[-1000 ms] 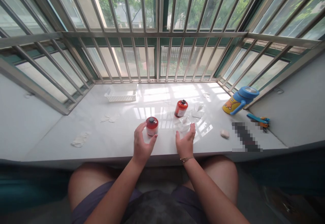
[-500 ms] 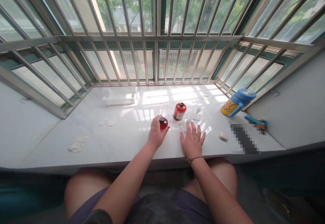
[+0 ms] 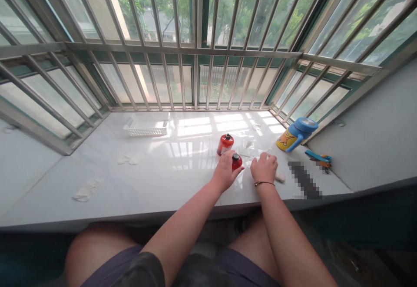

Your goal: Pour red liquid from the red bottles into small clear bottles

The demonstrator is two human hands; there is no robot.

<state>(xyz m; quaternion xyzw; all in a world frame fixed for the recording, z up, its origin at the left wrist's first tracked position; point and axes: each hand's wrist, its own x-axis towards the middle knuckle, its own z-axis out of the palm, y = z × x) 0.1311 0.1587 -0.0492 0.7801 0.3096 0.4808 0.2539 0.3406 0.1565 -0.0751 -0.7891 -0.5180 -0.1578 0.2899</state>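
Observation:
My left hand (image 3: 224,172) is closed round a small red bottle with a black cap (image 3: 236,161), standing on the white windowsill (image 3: 169,174). Just behind it stands a second, taller red bottle (image 3: 224,143). My right hand (image 3: 264,168) lies to the right of the small bottle, fingers curled over clear plastic wrapping (image 3: 252,153); what the fingers grip is hidden. A white pad (image 3: 279,176) lies by the right wrist.
A white slotted basket (image 3: 145,126) sits at the back left by the window bars. White pads (image 3: 128,159) and another pad (image 3: 85,190) lie on the left. A blue and yellow cup (image 3: 294,133) and a blue and orange tool (image 3: 318,157) are at the right.
My left hand has carried the small red bottle rightward, from the sill's middle to beside the taller bottle. My right hand went from flat and spread to curled over the plastic wrapping.

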